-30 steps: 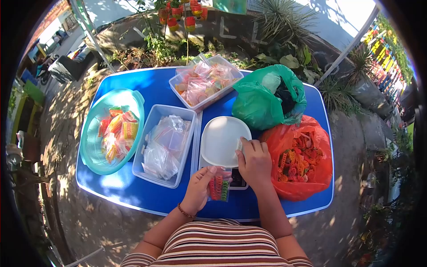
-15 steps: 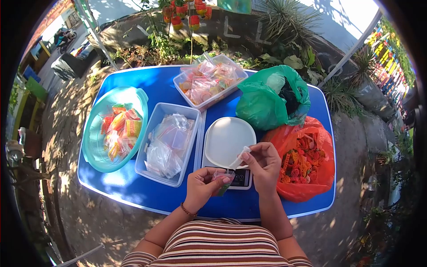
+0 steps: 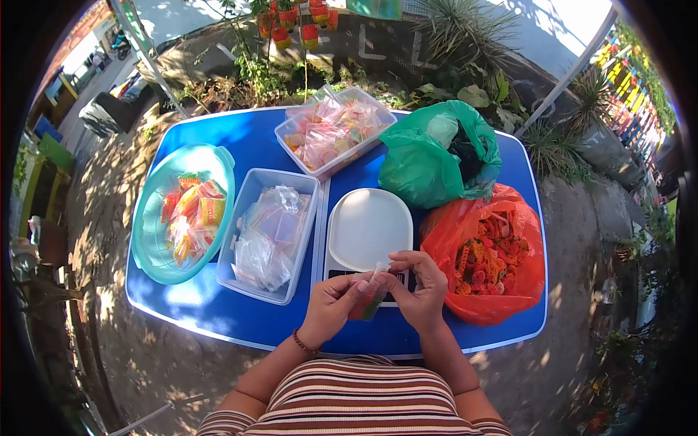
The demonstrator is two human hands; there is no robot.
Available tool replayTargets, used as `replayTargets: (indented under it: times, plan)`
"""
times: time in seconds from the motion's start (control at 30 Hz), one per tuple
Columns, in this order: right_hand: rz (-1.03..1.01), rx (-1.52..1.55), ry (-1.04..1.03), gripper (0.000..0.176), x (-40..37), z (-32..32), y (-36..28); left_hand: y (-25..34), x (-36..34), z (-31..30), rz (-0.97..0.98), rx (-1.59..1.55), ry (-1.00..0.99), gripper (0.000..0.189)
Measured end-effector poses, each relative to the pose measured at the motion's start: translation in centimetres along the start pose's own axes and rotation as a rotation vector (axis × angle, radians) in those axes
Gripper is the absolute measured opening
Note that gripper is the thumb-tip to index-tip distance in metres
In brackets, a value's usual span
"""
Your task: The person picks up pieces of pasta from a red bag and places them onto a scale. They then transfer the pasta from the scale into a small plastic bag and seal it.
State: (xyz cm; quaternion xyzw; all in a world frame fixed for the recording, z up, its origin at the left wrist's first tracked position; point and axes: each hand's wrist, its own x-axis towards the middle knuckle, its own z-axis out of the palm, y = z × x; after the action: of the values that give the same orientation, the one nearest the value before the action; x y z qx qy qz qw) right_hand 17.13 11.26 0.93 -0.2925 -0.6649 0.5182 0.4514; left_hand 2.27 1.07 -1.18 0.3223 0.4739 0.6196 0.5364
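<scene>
My left hand (image 3: 329, 309) pinches a small clear plastic bag (image 3: 367, 302) with red and green contents, held upright over the table's front edge. My right hand (image 3: 422, 289) is closed at the mouth of this bag, its fingers pinching a small whitish, crumpled strip (image 3: 381, 268). The strip's exact kind is too small to tell, and part of it is hidden by the fingers. Just behind both hands stands a white kitchen scale (image 3: 371, 229) with a rounded plate; my fingers cover part of its dark display panel.
On the blue table (image 3: 305, 320) stand a teal basin (image 3: 139, 221) of filled packets, a clear box (image 3: 231, 251) of plastic bags and another box (image 3: 342, 163) of small packets. To the right are a green plastic bag (image 3: 414, 163) and a red bag (image 3: 502, 309) of orange-red crocheted-looking pieces.
My right hand has moved down and left, bringing the whitish strip to the mouth of the small bag. The two hands are now close together. The camera view has shifted slightly.
</scene>
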Motion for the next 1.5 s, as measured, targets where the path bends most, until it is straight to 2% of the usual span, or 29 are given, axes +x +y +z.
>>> replayTargets:
  times: [0.1, 0.23, 0.3, 0.4, 0.6, 0.7, 0.8, 0.9, 1.0, 1.13, 1.23, 1.3, 1.43, 1.5]
  plan:
    - [-0.119, -0.137, -0.082, 0.016, 0.0, -0.5, 0.7, -0.5, -0.2, -0.5, -0.017, 0.017, 0.000, 0.035]
    - [-0.147, -0.255, -0.192, 0.012, 0.2, -0.9, 0.1, -0.8, -0.1, -0.8, -0.033, -0.017, 0.022, 0.033]
    - [-0.165, -0.279, -0.248, 0.012, 0.5, -1.2, -0.4, -0.6, 0.1, -0.2, 0.022, -0.041, 0.043, 0.033]
    - [-0.094, -0.250, -0.360, 0.013, 0.6, -1.0, -0.8, -0.3, 0.2, -0.1, 0.001, -0.082, 0.037, 0.033]
    - [-0.229, -0.323, -0.293, 0.015, 0.7, -1.9, -0.1, -0.7, 0.0, -0.4, 0.048, -0.012, 0.014, 0.025]
    - [-0.048, -0.196, -0.252, 0.017, 0.4, -1.7, -1.2, -0.2, -0.2, -0.3, 0.090, 0.022, 0.046, 0.021]
    - [0.062, -0.177, -0.322, 0.015, 0.2, -2.7, -1.3, 0.1, -0.3, -0.5, 0.125, 0.046, 0.085, 0.017]
    - [-0.061, -0.214, -0.338, 0.012, 0.0, -3.2, -0.6, 0.1, -0.1, -0.6, 0.149, 0.072, 0.083, 0.013]
    - [-0.147, -0.266, -0.213, 0.011, -0.1, -2.6, -0.5, -0.2, -0.1, -0.3, 0.181, 0.126, 0.096, 0.015]
    - [-0.177, -0.252, -0.234, 0.009, -0.2, -2.0, -0.9, -0.1, 0.1, 0.6, 0.231, 0.168, 0.108, 0.015]
    - [-0.211, -0.277, -0.229, 0.010, -0.4, -1.8, -0.2, 0.4, -0.1, 0.6, 0.185, 0.325, 0.068, 0.013]
    - [-0.286, -0.279, -0.214, 0.010, -0.2, -1.7, 0.1, 0.5, 0.0, 0.9, 0.214, 0.335, 0.087, 0.014]
    - [-0.294, -0.321, -0.201, 0.012, -0.4, -1.2, -0.5, 0.6, -0.1, 1.3, 0.274, 0.456, 0.063, 0.012]
    - [-0.335, -0.344, -0.204, 0.013, -0.3, -1.4, -0.6, 1.0, 0.2, 1.4, 0.397, 0.525, 0.071, 0.011]
